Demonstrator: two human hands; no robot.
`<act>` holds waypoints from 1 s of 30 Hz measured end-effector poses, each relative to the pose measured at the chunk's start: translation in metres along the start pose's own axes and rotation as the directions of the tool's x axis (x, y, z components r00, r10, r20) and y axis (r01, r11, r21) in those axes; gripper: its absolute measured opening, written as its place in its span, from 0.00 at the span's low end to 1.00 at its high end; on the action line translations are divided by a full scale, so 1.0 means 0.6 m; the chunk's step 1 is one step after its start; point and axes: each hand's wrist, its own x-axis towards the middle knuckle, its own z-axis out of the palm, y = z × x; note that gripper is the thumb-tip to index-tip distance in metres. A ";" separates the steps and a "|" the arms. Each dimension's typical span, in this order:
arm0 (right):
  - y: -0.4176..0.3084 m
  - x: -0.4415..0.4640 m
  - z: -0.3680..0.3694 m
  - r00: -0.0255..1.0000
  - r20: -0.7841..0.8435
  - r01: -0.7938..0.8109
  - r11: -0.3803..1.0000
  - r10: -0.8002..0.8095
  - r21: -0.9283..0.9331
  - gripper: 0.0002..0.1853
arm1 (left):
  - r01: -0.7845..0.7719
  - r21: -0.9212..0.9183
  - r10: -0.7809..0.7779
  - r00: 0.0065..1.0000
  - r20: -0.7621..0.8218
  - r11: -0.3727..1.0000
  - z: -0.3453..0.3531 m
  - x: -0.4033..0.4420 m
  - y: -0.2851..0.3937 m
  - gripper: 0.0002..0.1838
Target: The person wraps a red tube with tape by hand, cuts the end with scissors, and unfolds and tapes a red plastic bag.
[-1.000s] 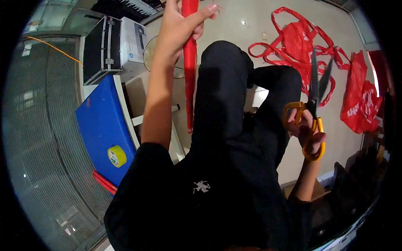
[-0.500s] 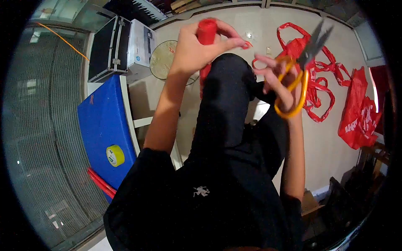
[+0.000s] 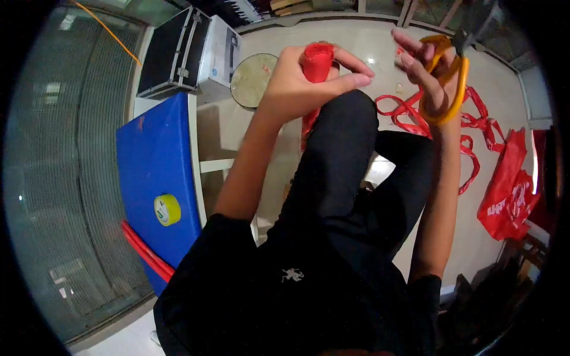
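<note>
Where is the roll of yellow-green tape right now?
In the head view, the tape roll lies on the blue surface at the person's left, just above the red rolls in the picture.

The scissors have smooth yellow handles (image 3: pixel 462 92) that look like glossy plastic, and darker blades (image 3: pixel 473 25) that look like metal, their finish blurred. The red roll (image 3: pixel 318 63) looks like thin plastic, slightly shiny and creased at its end. The red bag (image 3: pixel 502 202) is crinkled plastic film with glossy folds. The person's trousers (image 3: pixel 338 154) and shirt (image 3: pixel 303 320) are matt black cloth. The blue top (image 3: pixel 155 154) is smooth with a low sheen, the yellow tape roll (image 3: pixel 171 209) smooth and glossy. The pale floor (image 3: pixel 356 44) is smooth and shiny; the case (image 3: pixel 166 53) has metal-looking edging
</note>
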 end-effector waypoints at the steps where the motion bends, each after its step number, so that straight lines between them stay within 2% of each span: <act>1: 0.001 0.013 0.004 0.996 0.042 0.079 0.997 -0.079 0.004 0.16 | 0.000 0.000 0.000 1.000 -0.014 1.000 -0.005 -0.004 0.006 0.07; 2: -0.009 0.017 0.008 0.998 -0.010 -0.056 0.990 0.056 -0.131 0.13 | 0.023 -0.106 -0.027 0.999 -0.037 0.994 -0.012 -0.009 0.017 0.08; 3: -0.004 0.022 0.011 0.999 0.008 -0.046 0.991 0.047 -0.127 0.13 | 0.039 -0.209 -0.053 0.997 -0.060 0.977 -0.024 -0.013 0.025 0.09; 4: 0.000 0.027 0.019 1.000 0.003 -0.019 0.995 0.019 -0.099 0.12 | 0.052 -0.240 -0.058 0.998 -0.019 0.969 -0.043 -0.020 0.022 0.10; 5: 0.004 0.034 0.028 1.000 0.001 0.005 0.998 -0.005 -0.067 0.10 | 0.045 -0.233 -0.058 0.997 -0.047 0.971 -0.052 -0.023 0.017 0.10; 6: 0.004 0.036 0.034 0.999 -0.026 -0.027 0.990 0.023 -0.138 0.10 | -0.022 -0.327 0.005 0.999 -0.052 0.945 -0.060 -0.027 0.011 0.09; 7: 0.004 0.039 0.041 1.000 -0.003 -0.018 0.992 0.017 -0.128 0.10 | -0.088 -0.416 0.070 0.996 -0.059 0.905 -0.066 -0.030 0.010 0.08; 9: 0.002 0.042 0.046 0.994 -0.017 0.105 0.968 -0.112 -0.228 0.12 | -0.063 -0.415 0.048 0.998 -0.046 0.908 -0.066 -0.032 0.012 0.08; 11: -0.004 0.047 0.052 0.993 -0.022 0.105 0.969 -0.113 -0.222 0.14 | -0.257 -0.489 0.254 0.964 -0.073 0.834 -0.052 -0.025 0.008 0.09; 12: -0.004 0.048 0.049 0.996 0.017 0.092 0.966 -0.091 -0.240 0.14 | -0.193 -0.491 0.197 0.979 -0.044 0.849 -0.051 -0.030 0.008 0.13; 13: -0.010 0.047 0.047 0.996 0.052 0.079 0.962 -0.068 -0.262 0.15 | -0.194 -0.496 0.198 0.979 -0.046 0.846 -0.048 -0.031 0.006 0.13; 15: -0.020 0.044 0.053 0.996 0.053 0.078 0.963 -0.067 -0.259 0.13 | -0.286 -0.396 0.265 0.958 -0.107 0.873 -0.040 -0.029 -0.001 0.18; 19: -0.037 0.037 0.059 0.992 0.050 0.125 0.975 -0.117 -0.184 0.16 | -0.286 -0.480 0.285 0.956 -0.077 0.829 -0.033 -0.017 -0.017 0.21; 21: -0.073 0.024 0.077 0.997 0.078 0.037 0.988 -0.026 -0.149 0.15 | -0.279 -0.455 0.265 0.959 -0.098 0.846 -0.030 -0.013 -0.024 0.21; 22: -0.086 0.016 0.078 0.990 0.139 0.052 0.989 -0.033 -0.137 0.17 | -0.277 -0.459 0.265 0.960 -0.092 0.844 -0.029 -0.013 -0.023 0.21; 23: -0.098 0.009 0.083 0.991 0.134 0.050 0.989 -0.031 -0.141 0.17 | -0.246 -0.444 0.232 0.969 -0.087 0.862 -0.028 -0.012 -0.020 0.22; 25: -0.117 -0.002 0.098 0.954 0.293 0.082 0.996 -0.070 -0.029 0.18 | -0.213 -0.433 0.200 0.977 -0.077 0.876 -0.024 -0.011 -0.009 0.22; 26: -0.120 -0.003 0.105 0.947 0.308 0.086 0.996 -0.090 0.029 0.18 | -0.169 -0.376 0.161 0.986 -0.053 0.911 -0.023 -0.012 0.001 0.22; 27: -0.123 -0.004 0.108 0.949 0.303 0.084 0.996 -0.088 0.024 0.18 | -0.124 -0.316 0.120 0.992 -0.032 0.941 -0.020 -0.013 0.007 0.22; 29: -0.128 -0.004 0.111 0.959 0.244 0.169 0.981 -0.141 -0.098 0.18 | -0.116 -0.344 0.118 0.993 -0.016 0.932 -0.010 -0.010 0.010 0.23; 30: -0.131 -0.009 0.115 0.973 0.204 0.121 0.992 -0.112 -0.029 0.17 | -0.107 -0.368 0.112 0.994 -0.005 0.924 -0.007 -0.009 0.011 0.23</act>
